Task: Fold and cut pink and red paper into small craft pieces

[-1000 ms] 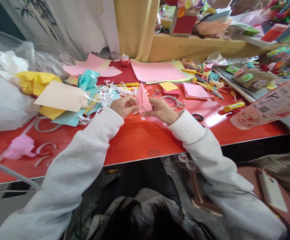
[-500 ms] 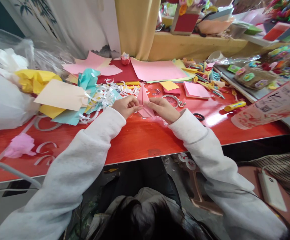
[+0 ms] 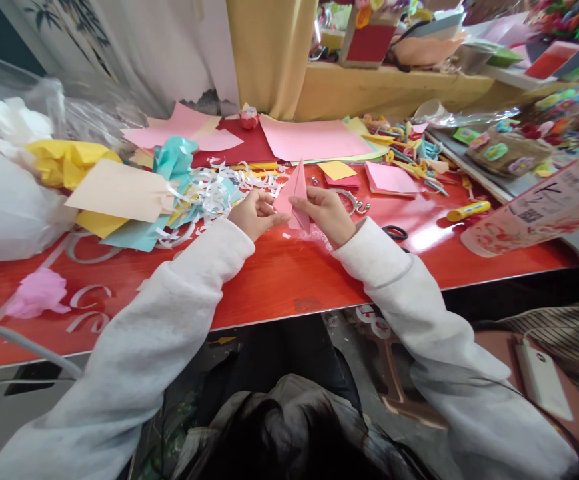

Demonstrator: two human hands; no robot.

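Observation:
A folded pink origami paper (image 3: 298, 190), pointed at the top, is held between both hands above the red table (image 3: 289, 280). My left hand (image 3: 256, 215) pinches its left side with thumb and fingers. On the other side, my right hand (image 3: 330, 212) is closed on the paper, thumb across its front. The paper's point tilts slightly to the right, and a crease runs down its face. White paper shreds (image 3: 214, 190) lie left of my left hand. Behind my right hand are a roll of tape (image 3: 346, 198) and a yellow paper square (image 3: 338, 171).
Black-handled scissors (image 3: 395, 233) lie right of my right hand, near a yellow glue stick (image 3: 469, 211). A tall printed cup (image 3: 534, 207) leans at the right. Pink square sheets (image 3: 392, 179) and a large pink sheet (image 3: 314, 138) lie behind. Crumpled paper and plastic bags crowd the left.
The pink paper has turned, its point now leaning right and its folds seen at an angle. My right thumb has shifted across its front; both hands stay close to where they were.

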